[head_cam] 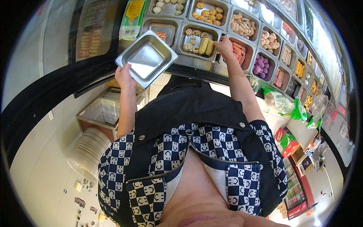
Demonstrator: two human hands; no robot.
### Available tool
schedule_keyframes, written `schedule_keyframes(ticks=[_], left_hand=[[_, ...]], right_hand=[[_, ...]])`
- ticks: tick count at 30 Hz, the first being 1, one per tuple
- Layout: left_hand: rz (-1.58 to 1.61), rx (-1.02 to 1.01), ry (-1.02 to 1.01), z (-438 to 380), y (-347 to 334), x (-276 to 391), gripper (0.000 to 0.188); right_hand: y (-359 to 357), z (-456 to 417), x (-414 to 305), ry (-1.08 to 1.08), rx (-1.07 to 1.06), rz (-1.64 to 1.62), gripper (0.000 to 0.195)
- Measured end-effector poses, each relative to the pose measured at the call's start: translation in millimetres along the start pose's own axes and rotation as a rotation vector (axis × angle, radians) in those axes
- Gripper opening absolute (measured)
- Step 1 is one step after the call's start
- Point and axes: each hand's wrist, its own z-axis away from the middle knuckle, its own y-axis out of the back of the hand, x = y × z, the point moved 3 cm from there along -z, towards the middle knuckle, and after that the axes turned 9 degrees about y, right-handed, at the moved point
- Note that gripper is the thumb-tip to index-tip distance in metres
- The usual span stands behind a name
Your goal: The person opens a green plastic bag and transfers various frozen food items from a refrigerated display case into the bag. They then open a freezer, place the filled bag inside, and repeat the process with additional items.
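My left hand (124,76) grips the near left edge of a bare rectangular stainless steel pan (146,58), tilted above the counter. My right hand (225,46) is at the right rim of a metal pan (184,52) set in the counter. Its fingertips reach over that rim, beside two yellow-green sticks (206,46); the thumb is mostly hidden. Small cut corn pieces (192,40) lie in the same pan. Right under my wrist is a pan of pink sausages (239,51). Partly behind the held pan, another pan (163,25) holds a few orange-and-white sticks (161,35).
Several food pans line the counter, including orange-and-white balls (208,14) and purple balls (261,66). A green-edged food package (132,20) stands at the left. Plastic bags (279,102) hang at the right front edge. A glass guard (320,42) curves along the far right.
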Motion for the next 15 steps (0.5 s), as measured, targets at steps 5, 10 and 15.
schedule_keyframes(ticks=[5, 10, 15], left_hand=[[-0.025, 0.009, -0.011, -7.4, 3.2, 1.1, 0.012], [-0.037, -0.016, -0.013, -10.8, 1.3, 7.0, 0.011], [-0.134, -0.012, -0.032, -6.8, -9.0, 20.7, 0.01]], right_hand=[[-3.3, -7.4, 7.4, 0.013, -0.124, 0.085, 0.033], [-4.1, -12.3, 20.8, 0.023, -0.119, 0.0, 0.031], [10.1, -7.6, 10.1, 0.008, -0.089, -0.189, 0.029]])
